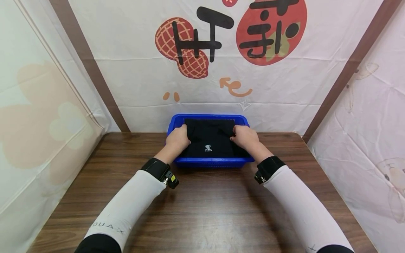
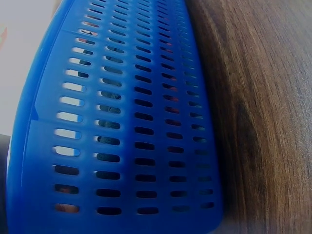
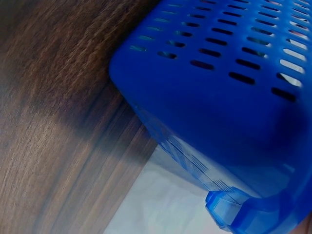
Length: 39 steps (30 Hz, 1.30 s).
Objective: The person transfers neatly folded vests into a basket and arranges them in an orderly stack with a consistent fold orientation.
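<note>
A folded black cloth (image 1: 209,135) with a small white print lies in the blue plastic basket (image 1: 210,162) at the far side of the table. My left hand (image 1: 178,139) grips the cloth's left edge, near the basket's left rim. On the opposite side, my right hand (image 1: 246,137) pinches the cloth's right edge, with the wrist over the basket's near right corner. Slotted basket walls fill much of both wrist views, hiding most of each hand; the slots in the left wrist view show dark and coloured patches inside.
The basket stands on a brown wood-grain table (image 1: 209,211), close to the white printed curtain (image 1: 136,80) behind it. More curtain hangs along the left and right sides. The table's far edge runs just behind the basket.
</note>
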Each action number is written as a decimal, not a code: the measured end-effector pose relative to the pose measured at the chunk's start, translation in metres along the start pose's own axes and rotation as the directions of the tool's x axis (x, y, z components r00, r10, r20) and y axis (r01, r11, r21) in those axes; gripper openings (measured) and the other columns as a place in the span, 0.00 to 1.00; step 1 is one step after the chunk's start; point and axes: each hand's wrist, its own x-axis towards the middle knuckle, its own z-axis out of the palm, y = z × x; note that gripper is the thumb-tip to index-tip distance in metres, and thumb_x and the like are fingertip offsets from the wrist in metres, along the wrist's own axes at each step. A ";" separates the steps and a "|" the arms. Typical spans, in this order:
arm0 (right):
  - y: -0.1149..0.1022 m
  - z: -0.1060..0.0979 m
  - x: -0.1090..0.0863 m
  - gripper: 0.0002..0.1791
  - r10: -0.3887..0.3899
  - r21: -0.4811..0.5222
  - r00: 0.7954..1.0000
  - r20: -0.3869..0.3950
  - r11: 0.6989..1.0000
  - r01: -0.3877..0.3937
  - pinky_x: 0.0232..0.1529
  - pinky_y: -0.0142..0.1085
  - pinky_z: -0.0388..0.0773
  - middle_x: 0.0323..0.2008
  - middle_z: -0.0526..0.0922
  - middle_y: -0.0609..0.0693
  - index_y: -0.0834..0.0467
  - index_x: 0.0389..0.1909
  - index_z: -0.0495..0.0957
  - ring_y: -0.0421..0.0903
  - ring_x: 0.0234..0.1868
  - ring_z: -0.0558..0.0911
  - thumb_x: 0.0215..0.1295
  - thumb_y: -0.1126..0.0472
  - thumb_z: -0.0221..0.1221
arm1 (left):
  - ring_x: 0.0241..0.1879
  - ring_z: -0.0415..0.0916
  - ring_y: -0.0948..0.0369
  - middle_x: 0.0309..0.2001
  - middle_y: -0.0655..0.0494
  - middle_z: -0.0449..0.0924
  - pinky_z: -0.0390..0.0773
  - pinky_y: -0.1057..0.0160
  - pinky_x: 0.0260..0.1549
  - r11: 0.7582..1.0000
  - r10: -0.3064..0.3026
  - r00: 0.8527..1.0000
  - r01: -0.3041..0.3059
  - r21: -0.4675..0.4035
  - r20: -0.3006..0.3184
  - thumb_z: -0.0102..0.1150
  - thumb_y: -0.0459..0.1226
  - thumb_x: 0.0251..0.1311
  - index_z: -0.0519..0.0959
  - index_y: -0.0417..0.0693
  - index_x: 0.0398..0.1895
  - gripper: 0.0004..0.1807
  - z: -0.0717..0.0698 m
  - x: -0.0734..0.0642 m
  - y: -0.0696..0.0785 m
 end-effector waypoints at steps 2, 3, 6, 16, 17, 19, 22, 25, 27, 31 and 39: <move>0.000 0.000 0.000 0.18 -0.001 -0.001 1.000 0.003 1.000 0.001 0.48 0.51 0.81 0.50 0.86 0.53 0.55 0.53 0.80 0.53 0.47 0.84 0.69 0.49 0.65 | 0.55 0.82 0.46 0.65 0.39 0.77 0.83 0.43 0.48 1.000 0.005 1.000 -0.005 0.005 -0.001 0.68 0.41 0.65 0.62 0.44 0.76 0.39 0.000 -0.001 0.000; 0.000 0.001 0.000 0.19 -0.001 0.000 1.000 0.003 1.000 0.001 0.49 0.51 0.80 0.50 0.86 0.53 0.55 0.53 0.80 0.53 0.48 0.84 0.69 0.49 0.65 | 0.55 0.82 0.46 0.64 0.39 0.77 0.83 0.44 0.48 1.000 0.008 1.000 -0.008 0.007 -0.003 0.68 0.41 0.65 0.62 0.44 0.76 0.39 0.000 -0.001 0.000; 0.000 0.001 0.001 0.19 -0.001 0.003 1.000 0.000 1.000 0.001 0.50 0.52 0.80 0.50 0.86 0.53 0.56 0.53 0.80 0.54 0.49 0.84 0.68 0.49 0.66 | 0.53 0.83 0.46 0.61 0.38 0.79 0.83 0.44 0.47 1.000 0.022 1.000 -0.021 0.016 -0.012 0.69 0.41 0.64 0.64 0.43 0.74 0.38 0.000 -0.002 0.000; -0.002 0.000 -0.001 0.18 -0.005 -0.012 1.000 -0.008 1.000 0.005 0.49 0.51 0.81 0.48 0.86 0.52 0.55 0.53 0.80 0.53 0.48 0.84 0.67 0.50 0.66 | 0.50 0.83 0.46 0.58 0.38 0.81 0.83 0.45 0.44 0.999 0.042 0.998 -0.042 0.013 -0.046 0.68 0.39 0.64 0.66 0.42 0.71 0.35 0.004 0.000 -0.001; -0.002 0.000 -0.001 0.18 -0.007 -0.014 1.000 -0.007 1.000 0.007 0.48 0.51 0.81 0.49 0.86 0.52 0.55 0.53 0.80 0.53 0.48 0.84 0.68 0.51 0.66 | 0.50 0.83 0.46 0.58 0.38 0.81 0.83 0.45 0.44 0.999 0.041 0.998 -0.040 0.008 -0.047 0.68 0.39 0.64 0.66 0.42 0.71 0.34 0.004 0.000 -0.002; -0.002 0.000 -0.002 0.18 -0.010 -0.018 1.000 -0.007 1.000 0.010 0.48 0.51 0.81 0.49 0.86 0.52 0.55 0.54 0.80 0.53 0.48 0.84 0.68 0.51 0.66 | 0.49 0.83 0.47 0.58 0.38 0.80 0.84 0.45 0.44 0.999 0.039 0.998 -0.039 -0.002 -0.048 0.66 0.37 0.65 0.65 0.41 0.71 0.34 0.003 0.000 -0.002; -0.002 0.001 -0.002 0.18 -0.012 -0.024 1.000 -0.007 1.000 0.012 0.47 0.51 0.81 0.49 0.87 0.52 0.55 0.54 0.80 0.54 0.48 0.85 0.68 0.51 0.66 | 0.49 0.83 0.48 0.60 0.37 0.79 0.83 0.46 0.43 0.999 0.043 0.998 -0.043 -0.006 -0.049 0.59 0.34 0.69 0.63 0.41 0.74 0.32 0.002 -0.001 -0.002; -0.002 0.002 -0.002 0.18 -0.012 -0.031 1.000 -0.017 0.999 0.012 0.47 0.51 0.82 0.49 0.87 0.52 0.55 0.54 0.81 0.54 0.48 0.85 0.67 0.52 0.67 | 0.49 0.82 0.49 0.62 0.37 0.78 0.83 0.46 0.44 0.999 0.051 0.997 -0.052 -0.007 -0.052 0.50 0.32 0.74 0.62 0.41 0.75 0.28 0.002 -0.003 0.000; -0.003 0.002 -0.003 0.18 -0.017 -0.038 1.000 -0.021 0.999 0.016 0.47 0.52 0.82 0.50 0.87 0.53 0.55 0.54 0.81 0.54 0.49 0.85 0.67 0.53 0.67 | 0.50 0.81 0.49 0.62 0.37 0.78 0.82 0.46 0.45 0.998 0.055 0.997 -0.055 -0.008 -0.052 0.45 0.32 0.76 0.62 0.41 0.75 0.26 0.001 -0.004 0.000; -0.003 0.002 -0.003 0.19 -0.028 -0.047 0.999 -0.018 0.999 0.027 0.47 0.52 0.82 0.50 0.87 0.54 0.56 0.55 0.81 0.54 0.49 0.85 0.67 0.54 0.67 | 0.52 0.80 0.50 0.63 0.38 0.77 0.82 0.47 0.46 0.999 0.051 0.998 -0.051 -0.007 -0.045 0.43 0.31 0.77 0.61 0.41 0.76 0.26 0.000 -0.006 0.002; -0.005 0.001 -0.006 0.18 -0.040 -0.062 0.999 -0.025 0.997 0.039 0.48 0.53 0.82 0.51 0.86 0.55 0.57 0.55 0.81 0.54 0.49 0.85 0.66 0.56 0.65 | 0.60 0.77 0.46 0.66 0.36 0.73 0.81 0.45 0.49 0.999 0.037 0.999 -0.036 0.007 -0.033 0.44 0.29 0.76 0.59 0.43 0.77 0.28 0.000 -0.006 0.003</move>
